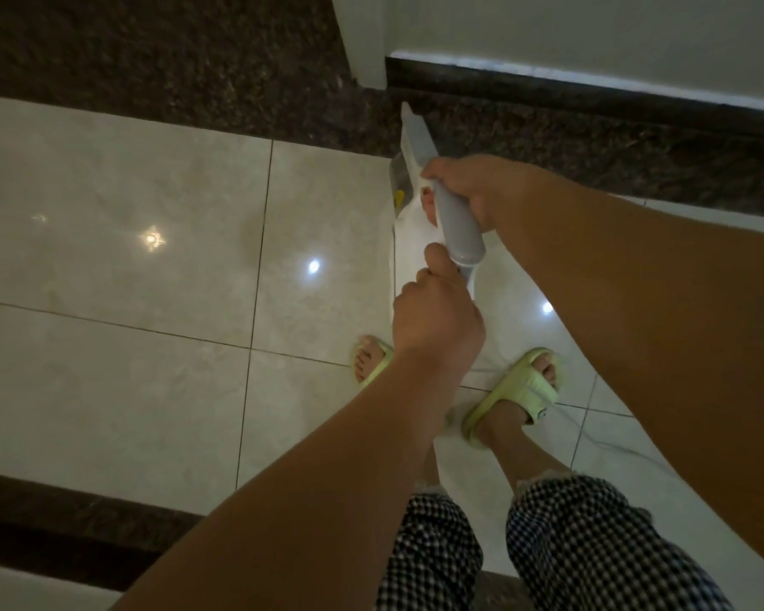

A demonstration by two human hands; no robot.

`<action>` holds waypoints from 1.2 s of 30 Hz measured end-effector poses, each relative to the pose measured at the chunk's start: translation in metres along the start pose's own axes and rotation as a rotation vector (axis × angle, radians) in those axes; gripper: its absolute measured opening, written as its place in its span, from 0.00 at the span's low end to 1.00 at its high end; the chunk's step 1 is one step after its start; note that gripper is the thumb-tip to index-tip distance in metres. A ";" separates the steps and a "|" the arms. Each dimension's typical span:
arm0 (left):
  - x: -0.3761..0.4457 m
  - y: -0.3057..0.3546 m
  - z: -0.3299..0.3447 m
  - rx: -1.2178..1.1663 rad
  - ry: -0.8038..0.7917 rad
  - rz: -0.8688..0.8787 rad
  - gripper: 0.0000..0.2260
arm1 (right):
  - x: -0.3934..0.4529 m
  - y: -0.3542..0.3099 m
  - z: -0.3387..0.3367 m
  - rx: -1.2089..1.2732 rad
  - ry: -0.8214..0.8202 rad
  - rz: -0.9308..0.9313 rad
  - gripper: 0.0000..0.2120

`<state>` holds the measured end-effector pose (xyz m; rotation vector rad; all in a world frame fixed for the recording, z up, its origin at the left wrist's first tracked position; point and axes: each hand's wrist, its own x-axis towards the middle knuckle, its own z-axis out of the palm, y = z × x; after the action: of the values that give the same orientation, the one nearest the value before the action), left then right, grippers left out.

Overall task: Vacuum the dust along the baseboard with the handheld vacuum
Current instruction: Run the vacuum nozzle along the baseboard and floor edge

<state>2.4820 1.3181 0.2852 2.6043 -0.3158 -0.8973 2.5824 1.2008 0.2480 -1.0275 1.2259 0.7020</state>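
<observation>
Grey-and-white plastic, that's the slim handheld vacuum, and from the head camera it is pointed nose-down toward the wall. The right hand is wrapped round the grey handle, fingers curled under it, a firm grasp. The left hand is clenched at the rear end of the body, thumb up against the grey cap; whether it is steadying the unit or working a switch or cord there, I cannot tell.

The narrow tapered nozzle sits over the dark speckled stone border strip, close to the corner where the white door frame meets the dark glossy baseboard. So we look to be at the very start of the run, lining up at the corner. Whether the tip touches the floor is not clear.

Next move, I'd judge: drop the tip into the seam between strip and baseboard, then draw it rightward along the wall, keeping the nozzle low and parallel.

Around it: glossy cream floor tiles with lamp glints, pale-green rubber slippers and checked trousers below. A thin white cord trails past the right foot, a likely snag or trip point when stepping sideways.
</observation>
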 end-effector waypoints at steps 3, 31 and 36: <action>0.012 -0.005 -0.006 0.028 0.004 0.039 0.21 | 0.000 -0.007 0.000 0.061 0.000 -0.002 0.16; -0.087 0.068 0.065 0.159 -0.221 0.284 0.16 | -0.030 0.113 -0.140 0.359 0.127 0.117 0.08; -0.089 0.088 0.080 0.112 -0.238 0.227 0.16 | -0.028 0.116 -0.161 0.313 0.097 0.092 0.10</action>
<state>2.3552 1.2459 0.3119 2.4954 -0.7289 -1.1356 2.4073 1.1037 0.2441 -0.7561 1.4238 0.5138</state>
